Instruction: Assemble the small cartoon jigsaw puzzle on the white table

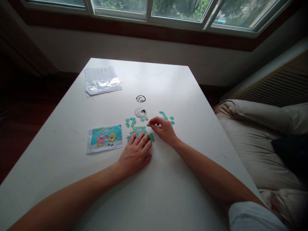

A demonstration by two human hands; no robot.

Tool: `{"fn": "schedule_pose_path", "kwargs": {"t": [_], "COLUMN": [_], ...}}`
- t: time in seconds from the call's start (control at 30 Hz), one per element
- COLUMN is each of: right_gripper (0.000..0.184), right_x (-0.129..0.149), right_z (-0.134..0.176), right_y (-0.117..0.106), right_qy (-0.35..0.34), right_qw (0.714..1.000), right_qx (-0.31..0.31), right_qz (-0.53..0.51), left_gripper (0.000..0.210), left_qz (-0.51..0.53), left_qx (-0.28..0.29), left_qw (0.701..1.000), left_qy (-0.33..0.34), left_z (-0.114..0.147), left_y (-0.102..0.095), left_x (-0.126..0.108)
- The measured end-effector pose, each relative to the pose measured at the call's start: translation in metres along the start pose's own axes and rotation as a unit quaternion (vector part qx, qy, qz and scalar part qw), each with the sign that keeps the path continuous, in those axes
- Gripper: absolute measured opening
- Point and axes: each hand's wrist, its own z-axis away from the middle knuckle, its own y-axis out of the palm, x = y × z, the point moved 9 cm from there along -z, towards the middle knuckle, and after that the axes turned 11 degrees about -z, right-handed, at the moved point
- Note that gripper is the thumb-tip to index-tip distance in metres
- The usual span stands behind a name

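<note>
My left hand [137, 154] lies flat with fingers stretched over the lower part of a partly joined jigsaw puzzle [140, 129], hiding some of it. Just right of the puzzle's upper edge, my right hand [164, 130] pinches a small puzzle piece [148, 125] between thumb and forefinger. Loose teal pieces [131, 122] lie above and left of the puzzle. More loose pieces [172, 120] are scattered beyond my right hand. To the left of the puzzle rests a picture sheet [106, 138] with cartoon figures on a teal background.
The white table [168, 85] has two round fittings: a hole [141, 98] and a grommet [137, 113]. A clear plastic packet with papers [103, 80] lies at the far left. A beige sofa [243, 138] stands along the right side, and a window is beyond the table.
</note>
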Motion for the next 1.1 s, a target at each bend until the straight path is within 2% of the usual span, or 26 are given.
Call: {"fn": "schedule_pose_path", "kwargs": {"t": [0.17,0.53,0.77,1.1], "right_gripper": [0.009,0.011,0.009,0.009], "right_x": [-0.005,-0.018,-0.018,-0.006], "right_z": [-0.001,-0.001,-0.005,-0.004], "right_y": [-0.003,-0.003,-0.016,-0.001], "right_qy": [0.015,0.059,0.033,-0.052], "right_qw": [0.999,0.998,0.998,0.988], "right_qx": [-0.004,-0.011,-0.032,0.027], "right_qz": [0.028,-0.022,0.038,0.142], "left_gripper": [0.045,0.046,0.042,0.034], "left_qz": [0.002,0.0,-0.009,-0.004], "left_qx": [0.002,0.0,-0.002,-0.004], "left_qw": [1.0,1.0,1.0,1.0], "left_qy": [0.0,-0.002,0.007,0.017], "left_z": [0.0,0.001,0.002,0.001], "left_y": [0.0,0.001,-0.002,-0.004], "left_x": [-0.001,0.0,-0.005,-0.008]}}
